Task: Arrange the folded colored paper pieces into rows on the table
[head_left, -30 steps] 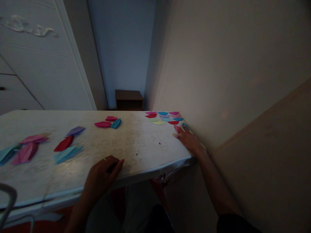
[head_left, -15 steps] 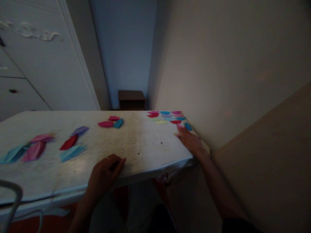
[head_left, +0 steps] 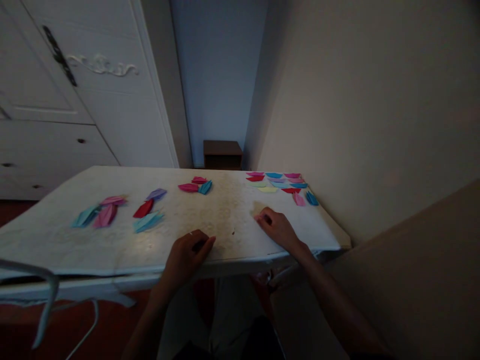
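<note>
My left hand rests on the near edge of the white table, its fingers curled and holding nothing I can see. Over the table's right half is my right hand, loosely closed, with nothing showing in its fingers. Beyond it stand folded paper pieces: a pink folded paper, a blue folded paper and a red folded paper. These border several flat boat-like paper shapes in rows, among them a yellow paper shape.
Other folded papers lie in loose groups: a pink-red one, a red one and a teal one. A wall runs along the right. White cabinets stand behind at left. A pale curved tube is at lower left.
My right hand has drawn back toward me and left from the pink folded paper, which now lies beside the blue one. My left hand stays at the table edge. The view has turned left.
</note>
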A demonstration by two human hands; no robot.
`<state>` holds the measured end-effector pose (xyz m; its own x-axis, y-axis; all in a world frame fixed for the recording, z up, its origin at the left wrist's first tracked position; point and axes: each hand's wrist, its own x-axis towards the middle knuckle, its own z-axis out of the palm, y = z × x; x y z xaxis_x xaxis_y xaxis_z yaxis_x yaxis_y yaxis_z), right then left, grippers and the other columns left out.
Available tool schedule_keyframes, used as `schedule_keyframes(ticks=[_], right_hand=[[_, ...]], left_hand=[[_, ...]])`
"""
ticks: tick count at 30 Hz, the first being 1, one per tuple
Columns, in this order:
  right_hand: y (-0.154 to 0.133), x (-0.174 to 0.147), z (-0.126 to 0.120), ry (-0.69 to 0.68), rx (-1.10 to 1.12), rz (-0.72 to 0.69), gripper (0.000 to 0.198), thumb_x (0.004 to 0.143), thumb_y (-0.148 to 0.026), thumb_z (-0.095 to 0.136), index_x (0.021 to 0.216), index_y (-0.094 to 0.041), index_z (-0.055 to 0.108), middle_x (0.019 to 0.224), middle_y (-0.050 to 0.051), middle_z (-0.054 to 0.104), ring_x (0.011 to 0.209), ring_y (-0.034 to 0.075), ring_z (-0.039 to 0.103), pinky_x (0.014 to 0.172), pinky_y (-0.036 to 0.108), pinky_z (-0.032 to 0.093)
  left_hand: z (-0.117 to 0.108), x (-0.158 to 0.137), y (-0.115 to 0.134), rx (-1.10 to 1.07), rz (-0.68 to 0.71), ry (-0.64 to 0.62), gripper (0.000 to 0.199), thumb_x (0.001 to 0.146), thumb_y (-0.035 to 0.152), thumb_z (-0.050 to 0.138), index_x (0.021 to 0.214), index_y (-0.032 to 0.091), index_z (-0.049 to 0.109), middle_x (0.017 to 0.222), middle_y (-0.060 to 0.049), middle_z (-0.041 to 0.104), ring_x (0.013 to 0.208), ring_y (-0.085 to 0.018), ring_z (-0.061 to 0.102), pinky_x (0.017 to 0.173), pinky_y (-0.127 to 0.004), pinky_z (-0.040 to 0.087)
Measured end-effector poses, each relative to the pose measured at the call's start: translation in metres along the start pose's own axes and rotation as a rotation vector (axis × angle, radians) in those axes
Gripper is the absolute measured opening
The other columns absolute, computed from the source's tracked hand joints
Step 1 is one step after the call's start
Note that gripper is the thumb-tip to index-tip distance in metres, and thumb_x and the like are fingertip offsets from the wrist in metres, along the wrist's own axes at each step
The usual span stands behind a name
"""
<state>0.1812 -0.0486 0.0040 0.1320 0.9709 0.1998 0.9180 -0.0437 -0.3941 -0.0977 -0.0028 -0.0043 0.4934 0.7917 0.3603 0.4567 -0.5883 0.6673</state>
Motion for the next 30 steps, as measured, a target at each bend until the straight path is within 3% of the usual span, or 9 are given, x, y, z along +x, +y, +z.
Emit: schedule_keyframes(ticks=[6,12,14,17,20,24,30], right_hand=[[-0.033,0.002,0.018,-0.057,-0.171,-0.040,0.043,0.097,-0.048,0.038,0.074,-0.023,0.064,0.069,0.001,0.069,0.065,0.017,0.063,0.057,0.025,0.033],[-0.032,-0.003,0.025,-0.060,-0.275,-0.109,0.050,0.097,-0.049,0.033,0.066,-0.024,0.064,0.067,0.002,0.070,0.066,0.018,0.065,0.057,0.026,0.034],[-0.031,-0.004,0.026,-0.053,-0.284,-0.132,0.050,0.097,-0.050,0.034,0.065,-0.024,0.063,0.068,0.002,0.070,0.067,0.019,0.066,0.058,0.027,0.035],[-0.029,-0.005,0.027,-0.055,-0.292,-0.139,0.049,0.096,-0.051,0.033,0.065,-0.025,0.062,0.069,0.002,0.071,0.067,0.021,0.067,0.057,0.028,0.036],[-0.028,-0.005,0.028,-0.043,-0.298,-0.139,0.051,0.095,-0.054,0.032,0.064,-0.026,0.061,0.067,0.002,0.070,0.066,0.022,0.067,0.056,0.029,0.036],[-0.025,-0.007,0.029,-0.016,-0.279,-0.156,0.052,0.094,-0.056,0.029,0.065,-0.026,0.061,0.066,0.003,0.069,0.065,0.022,0.066,0.056,0.029,0.037],[-0.023,-0.010,0.028,0.015,-0.234,-0.176,0.056,0.094,-0.058,0.027,0.062,-0.024,0.059,0.060,0.003,0.066,0.058,0.020,0.063,0.054,0.028,0.034]], left_hand=[[-0.013,-0.006,-0.007,-0.089,-0.119,0.073,0.037,0.088,0.044,0.052,0.063,0.017,0.061,0.059,0.001,0.058,0.055,-0.012,0.051,0.052,-0.023,0.038],[-0.058,-0.019,-0.044,0.160,-0.282,0.443,0.033,0.087,0.042,0.054,0.065,0.018,0.060,0.057,0.002,0.057,0.052,-0.011,0.050,0.053,-0.023,0.039],[-0.078,-0.021,-0.058,0.307,-0.316,0.493,0.031,0.086,0.044,0.055,0.072,0.018,0.063,0.062,0.001,0.061,0.055,-0.013,0.053,0.057,-0.024,0.042],[-0.102,-0.020,-0.077,0.482,-0.312,0.373,0.036,0.082,0.048,0.063,0.101,0.019,0.067,0.093,-0.006,0.070,0.071,-0.017,0.062,0.068,-0.027,0.047],[-0.112,-0.016,-0.087,0.571,-0.316,0.163,0.043,0.082,0.051,0.064,0.110,0.019,0.067,0.112,-0.011,0.068,0.094,-0.024,0.066,0.080,-0.032,0.050],[-0.111,-0.015,-0.090,0.659,-0.290,0.046,0.034,0.092,0.046,0.052,0.106,0.021,0.070,0.113,-0.010,0.068,0.098,-0.024,0.066,0.083,-0.033,0.050],[-0.113,-0.024,-0.085,0.671,-0.201,0.055,0.039,0.097,0.039,0.039,0.100,0.018,0.072,0.107,-0.011,0.072,0.088,-0.023,0.068,0.074,-0.031,0.050]])
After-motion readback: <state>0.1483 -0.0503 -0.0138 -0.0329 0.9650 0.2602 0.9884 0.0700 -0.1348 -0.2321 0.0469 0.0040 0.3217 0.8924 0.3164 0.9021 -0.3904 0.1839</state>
